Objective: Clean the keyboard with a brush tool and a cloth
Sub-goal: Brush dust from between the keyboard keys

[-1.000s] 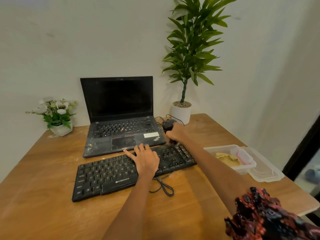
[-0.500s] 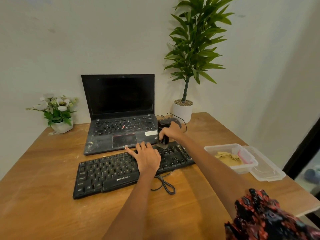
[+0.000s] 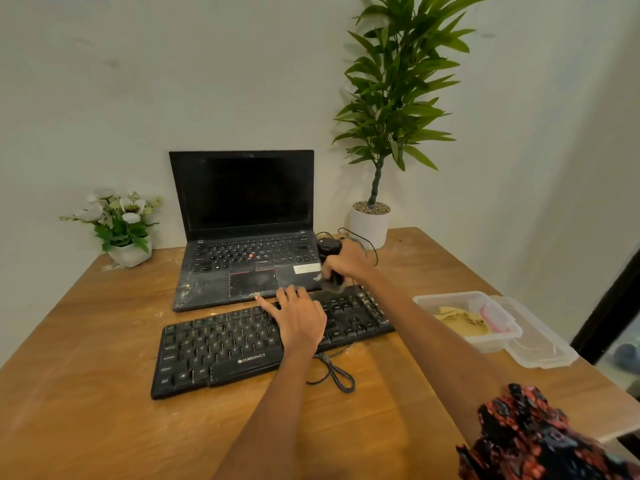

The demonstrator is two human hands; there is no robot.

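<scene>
The black keyboard (image 3: 263, 344) lies flat on the desk (image 3: 104, 410), just in front of the dusty laptop (image 3: 242, 237). Left hand (image 3: 298, 323) presses flat on the keys, fingers straight. Right hand (image 3: 346, 265) is wrapped round the brush tool (image 3: 330, 268), bristles at the top edge. Honestly the risk is flicking grit onto the laptop, or snagging the loose cable (image 3: 332, 372) and dragging the board sideways.

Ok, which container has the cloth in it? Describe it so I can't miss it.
Start at the wooden table and go to its right edge, right of the black keyboard. The clear plastic box there holds a crumpled yellow cloth. Unlike the flat clear lid beside it, it has raised walls and something inside.
</scene>
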